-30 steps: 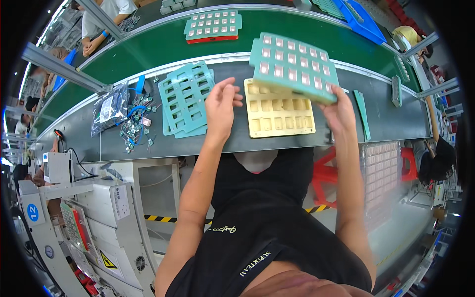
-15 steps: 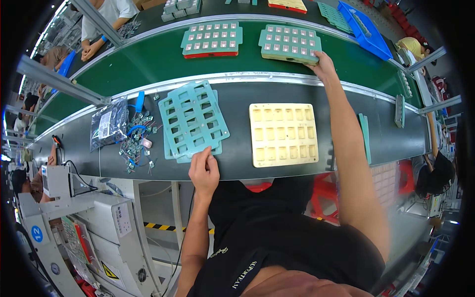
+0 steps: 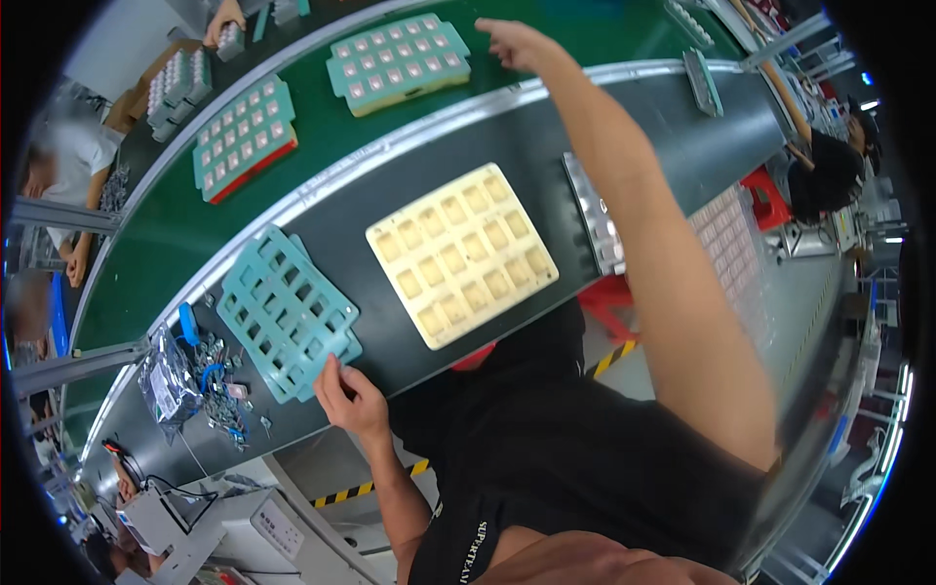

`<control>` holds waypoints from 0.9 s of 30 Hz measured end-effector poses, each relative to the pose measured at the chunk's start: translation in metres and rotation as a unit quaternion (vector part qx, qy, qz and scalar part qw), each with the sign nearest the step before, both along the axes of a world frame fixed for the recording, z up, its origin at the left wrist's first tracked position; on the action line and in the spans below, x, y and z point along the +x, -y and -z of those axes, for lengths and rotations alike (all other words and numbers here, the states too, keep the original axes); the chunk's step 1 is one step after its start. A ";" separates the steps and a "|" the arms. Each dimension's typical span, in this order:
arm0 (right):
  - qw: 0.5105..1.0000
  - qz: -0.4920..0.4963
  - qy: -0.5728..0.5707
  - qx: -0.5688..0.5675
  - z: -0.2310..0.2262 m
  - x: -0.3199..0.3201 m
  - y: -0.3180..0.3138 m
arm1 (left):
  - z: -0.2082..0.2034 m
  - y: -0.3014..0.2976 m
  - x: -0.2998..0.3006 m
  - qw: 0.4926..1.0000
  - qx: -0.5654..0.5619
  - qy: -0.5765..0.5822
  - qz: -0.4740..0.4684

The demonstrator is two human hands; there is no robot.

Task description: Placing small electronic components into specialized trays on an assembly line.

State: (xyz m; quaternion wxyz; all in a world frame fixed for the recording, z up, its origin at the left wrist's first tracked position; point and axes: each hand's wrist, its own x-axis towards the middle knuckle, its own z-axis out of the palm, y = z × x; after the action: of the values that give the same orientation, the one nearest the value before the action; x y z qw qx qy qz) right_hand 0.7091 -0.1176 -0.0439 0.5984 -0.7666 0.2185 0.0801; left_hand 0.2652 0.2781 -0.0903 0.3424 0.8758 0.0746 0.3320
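My left hand (image 3: 353,398) is at the near corner of the stacked teal grid plates (image 3: 290,314), its fingers bent and the fingertips pinching the edge. Over the green belt, my right hand (image 3: 517,46) reaches out with the index finger extended and holds nothing. Just left of it, and apart from it, a filled tray (image 3: 400,60) with a teal top and cream base lies on the belt. An empty cream tray (image 3: 462,255) with rows of square pockets rests on the dark bench between my arms.
Another filled tray with a red base (image 3: 244,141) sits farther left on the green belt (image 3: 171,249). Small wired parts (image 3: 222,395) and a plastic bag (image 3: 168,380) lie at the bench's left. A metallic strip (image 3: 593,214) is beside my right forearm. A co-worker's hand (image 3: 226,21) shows across the belt.
My right hand has let go of the cream-based tray and moved off its right side. My left hand stays at the teal plates. The whole view has turned.
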 end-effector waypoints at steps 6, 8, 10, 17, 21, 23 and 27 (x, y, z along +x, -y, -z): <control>0.977 -0.073 0.149 -0.131 -0.056 -0.142 0.081 | -0.003 -0.001 0.005 0.999 0.036 0.033 0.023; 0.971 -0.105 0.131 -0.167 -0.073 -0.212 0.083 | -0.003 0.001 0.005 0.998 0.017 0.045 0.036; 0.968 -0.121 0.118 -0.186 -0.074 -0.275 0.085 | -0.002 0.001 0.005 0.998 0.005 0.048 0.047; 0.963 -0.054 0.130 -0.229 -0.028 -0.402 0.052 | 0.003 -0.002 -0.001 0.996 -0.043 0.061 0.051; 0.971 -0.033 0.135 -0.196 -0.023 -0.427 0.047 | -0.026 0.038 0.002 0.988 0.008 0.098 0.122; 0.990 0.005 0.100 -0.103 -0.022 -0.429 0.056 | -0.041 0.077 0.014 0.961 -0.027 0.118 0.250; 0.997 -0.018 0.077 -0.027 -0.005 -0.420 0.080 | -0.068 0.160 0.037 0.893 -0.115 -0.021 0.435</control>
State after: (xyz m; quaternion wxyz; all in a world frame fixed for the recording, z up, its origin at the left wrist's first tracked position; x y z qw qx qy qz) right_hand 0.2887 -0.1972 -0.0386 0.5908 -0.7903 0.1605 0.0255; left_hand 0.3024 0.1180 -0.0227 0.5493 0.7818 -0.2691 0.1208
